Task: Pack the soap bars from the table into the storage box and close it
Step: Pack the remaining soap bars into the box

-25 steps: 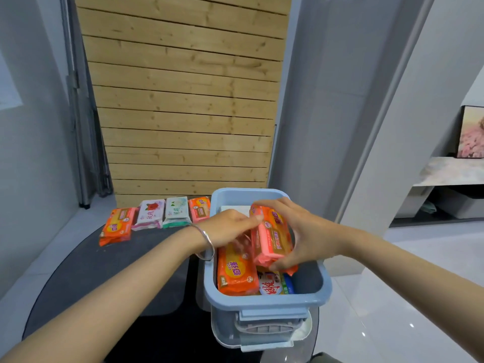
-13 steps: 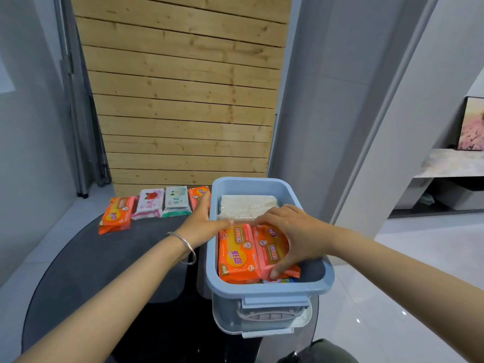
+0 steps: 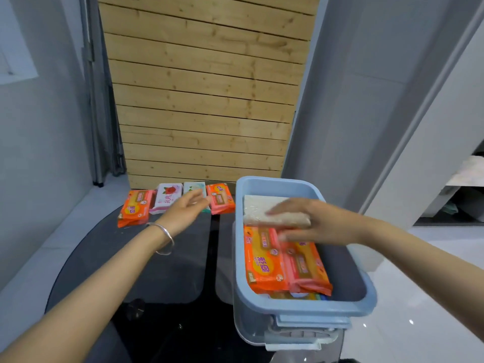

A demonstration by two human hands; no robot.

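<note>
Reaching toward the table's far edge, the left hand point(image 3: 187, 209) is spread wide and empty over a row of four soap bars point(image 3: 170, 197). The right hand point(image 3: 311, 222), fingers loose and holding nothing, hovers inside the blue storage box point(image 3: 366, 297) at the table's right edge, above an orange bar point(image 3: 262, 268) and a pink bar point(image 3: 305, 268).
</note>
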